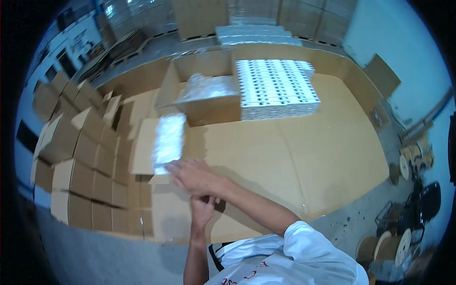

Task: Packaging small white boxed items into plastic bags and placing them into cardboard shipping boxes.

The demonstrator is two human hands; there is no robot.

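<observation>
My right hand point(190, 175) reaches across to the left, fingers stretched out flat. Its fingertips touch the near edge of a blurred, clear-wrapped white packet point(169, 137). The packet lies over an open small cardboard carton point(141, 152). My left hand point(203, 209) is just below my right forearm, above a cardboard sheet point(294, 156). Its fingers are partly hidden by the forearm, and I see nothing in it.
Rows of small brown cartons point(80, 171) stand at the left. A bigger open box with plastic-wrapped packets point(209, 90) and a stack of white boxes point(276, 88) sit further back. Cable spools point(403, 166) and a black chair point(427, 202) are at the right.
</observation>
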